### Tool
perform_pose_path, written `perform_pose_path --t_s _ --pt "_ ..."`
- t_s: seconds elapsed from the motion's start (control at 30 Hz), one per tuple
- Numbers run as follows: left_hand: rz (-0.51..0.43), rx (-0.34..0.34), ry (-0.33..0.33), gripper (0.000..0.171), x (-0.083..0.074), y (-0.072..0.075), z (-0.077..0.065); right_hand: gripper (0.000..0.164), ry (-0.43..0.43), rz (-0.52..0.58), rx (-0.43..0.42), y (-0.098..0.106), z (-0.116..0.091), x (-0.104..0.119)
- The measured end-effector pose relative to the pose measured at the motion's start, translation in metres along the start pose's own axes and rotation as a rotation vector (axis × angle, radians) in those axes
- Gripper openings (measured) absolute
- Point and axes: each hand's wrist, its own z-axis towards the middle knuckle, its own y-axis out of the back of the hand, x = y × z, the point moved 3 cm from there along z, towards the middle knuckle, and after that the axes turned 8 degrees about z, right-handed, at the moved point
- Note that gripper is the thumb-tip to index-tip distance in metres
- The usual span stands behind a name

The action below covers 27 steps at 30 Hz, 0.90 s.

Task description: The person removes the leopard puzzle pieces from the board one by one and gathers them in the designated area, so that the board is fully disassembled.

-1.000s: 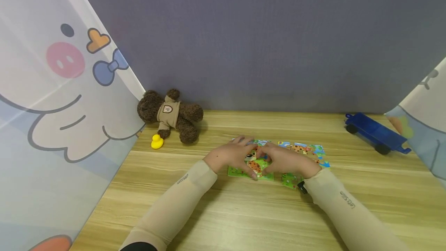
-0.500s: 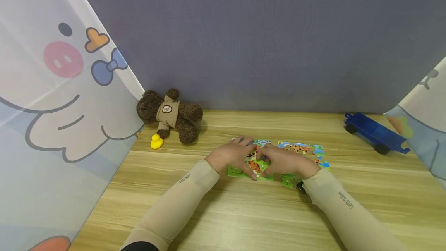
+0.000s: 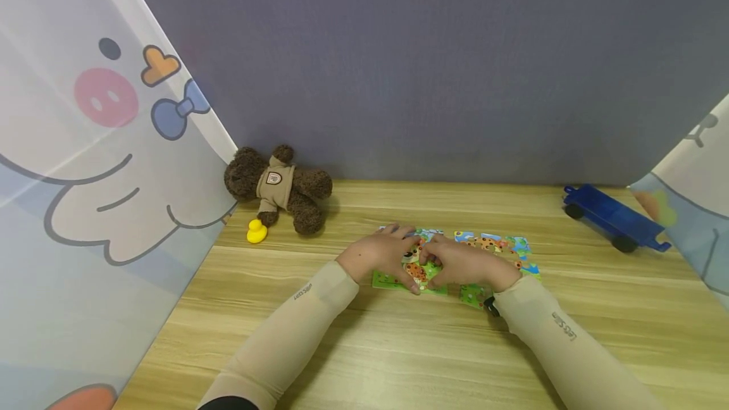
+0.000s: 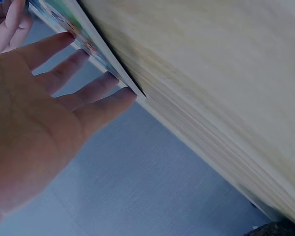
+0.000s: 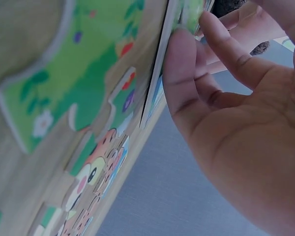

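In the head view, my left hand (image 3: 378, 258) lies over the left side of a cartoon jigsaw puzzle (image 3: 387, 281), thumb spread toward its front. The left wrist view shows the fingers stretched out, fingertips along the edge of the puzzle board (image 4: 99, 42). My right hand (image 3: 469, 263) reaches onto the same puzzle from the right. Its fingers are loosely bent, with index fingertip and thumb apart at the board in the right wrist view. An orange spotted animal (image 3: 416, 271) shows between the hands. My right hand partly hides a second group of puzzle pieces (image 3: 474, 295).
Separate green pieces (image 5: 42, 101) lie on the wooden table (image 3: 364, 359) under my right wrist. A brown teddy bear (image 3: 276, 188) and a yellow duck (image 3: 257, 231) lie back left. A blue toy wagon (image 3: 615, 212) stands back right, before a grey panel (image 3: 421, 81).
The right fingers have shifted slightly over the puzzle and cover more of the blue patch beside them. The left hand has moved very slightly right since one second ago; the puzzle stays put.
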Motion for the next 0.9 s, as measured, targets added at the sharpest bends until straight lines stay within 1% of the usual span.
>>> perform_pose_path --t_s 0.47,0.67,0.9 --pt "-0.001 0.0 -0.003 0.118 -0.0004 0.0008 -0.0007 0.03 0.022 0.042 -0.013 0.0 -0.0042 0.0025" --pt "-0.015 0.01 0.008 0.118 -0.0005 0.0017 -0.0017 0.027 0.034 0.025 -0.015 0.0004 -0.0068 0.0034" --pt "-0.024 0.003 0.007 0.118 -0.0004 0.0007 -0.002 0.022 0.074 -0.001 -0.018 0.001 -0.0098 0.004"
